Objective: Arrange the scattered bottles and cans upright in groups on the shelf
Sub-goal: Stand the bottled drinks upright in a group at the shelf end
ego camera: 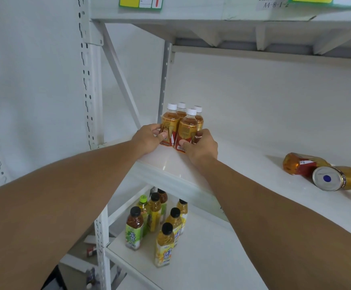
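Head view, looking down along both forearms to the white shelf (pixel 243 164): four white-capped tea bottles (pixel 180 124) stand upright in a tight two-by-two cluster at the back left corner, pressed close to the grey upright post (pixel 163 80). The left hand (pixel 149 139) is at the front-left bottle, fingers curled round its red and gold label, thumb on the near side. The right hand (pixel 201 146) grips the front-right bottle low down, thumb across the label, fingers wrapped round the far side. Both hands sit side by side, nearly touching, with the two front bottles between them. Well off to the right on the same shelf, a fallen bottle (pixel 302 164) lies on its side, and just beside it, touching, a gold can (pixel 337 177) lies tipped over with its round end facing us. Down on the lower shelf (pixel 201 258), a group of dark-capped yellow and green bottles (pixel 160 222) stands upright.
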Available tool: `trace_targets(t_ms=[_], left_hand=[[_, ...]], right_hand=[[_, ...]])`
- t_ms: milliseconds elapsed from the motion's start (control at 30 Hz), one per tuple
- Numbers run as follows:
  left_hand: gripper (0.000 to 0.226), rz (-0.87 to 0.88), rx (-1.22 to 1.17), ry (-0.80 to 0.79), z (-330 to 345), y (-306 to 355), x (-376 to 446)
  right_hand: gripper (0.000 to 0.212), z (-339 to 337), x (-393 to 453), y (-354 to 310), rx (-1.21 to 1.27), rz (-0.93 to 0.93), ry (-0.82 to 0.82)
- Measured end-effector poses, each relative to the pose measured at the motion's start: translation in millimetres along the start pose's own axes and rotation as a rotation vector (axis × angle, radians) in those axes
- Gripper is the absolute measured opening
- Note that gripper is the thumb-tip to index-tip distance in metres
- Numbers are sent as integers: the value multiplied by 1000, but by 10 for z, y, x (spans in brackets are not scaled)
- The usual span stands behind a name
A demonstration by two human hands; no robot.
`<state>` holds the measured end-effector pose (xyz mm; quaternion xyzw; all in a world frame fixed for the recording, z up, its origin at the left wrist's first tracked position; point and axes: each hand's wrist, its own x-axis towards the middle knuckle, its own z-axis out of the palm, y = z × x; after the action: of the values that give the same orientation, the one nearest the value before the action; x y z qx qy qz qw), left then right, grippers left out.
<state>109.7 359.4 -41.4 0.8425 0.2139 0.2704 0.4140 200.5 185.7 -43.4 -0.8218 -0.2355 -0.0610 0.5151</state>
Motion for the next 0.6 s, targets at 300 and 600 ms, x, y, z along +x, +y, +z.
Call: trace_targets(t_ms=[300,600], left_hand=[[45,-24,18,2,30,-27,3],[41,5,43,10,38,-65,23]], right_hand=[[54,40,-4,3,-6,8,33],[55,56,-10,9,-39,-1,39]])
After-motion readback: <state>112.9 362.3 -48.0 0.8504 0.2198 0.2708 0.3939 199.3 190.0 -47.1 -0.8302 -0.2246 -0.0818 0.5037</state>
